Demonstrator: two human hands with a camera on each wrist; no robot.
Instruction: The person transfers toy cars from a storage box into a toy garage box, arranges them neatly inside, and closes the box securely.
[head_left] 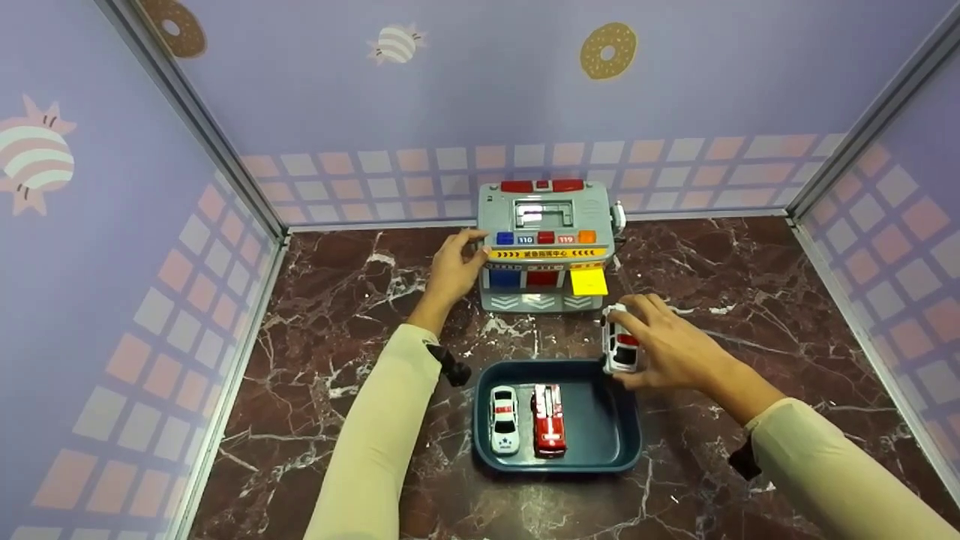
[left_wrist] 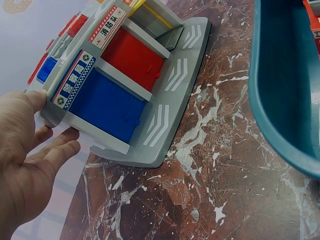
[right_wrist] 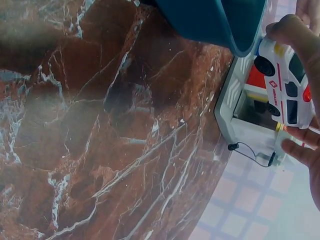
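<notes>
At the lower centre of the head view, the blue-green tray (head_left: 555, 468) rests on the brown marbled table (head_left: 300, 375). The police car (head_left: 504, 427) stands in its left part; the fire engine (head_left: 549, 424) stands just to the right of that car. The step in hand is judged to be the transfer of a third vehicle, the ambulance (head_left: 621, 351), between the tray and the toy station (head_left: 547, 254). The ambulance is right of centre in the frame, at the tray's upper right corner and below the station. The right hand (head_left: 667, 345) grasps it by its ends, thumb at the near end, fingers at the far end.

Farther off, at the centre, the station's yellow door (head_left: 589, 282) stands raised; its blue door (head_left: 504, 278) and red door (head_left: 542, 278) are down. The next move probably calls for aligning the ambulance with the yellow-door bay and keeping it low enough to pass beneath the panel. The left hand (head_left: 452, 266) grips the left edge of the station's roof; this hold should limit sliding.

The ambulance has a white body, dark windows and black wheels, with a red patch on top. In the right wrist view, its side shows a thin red stripe, a red emblem and small lettering. Its underside is hidden.
</notes>
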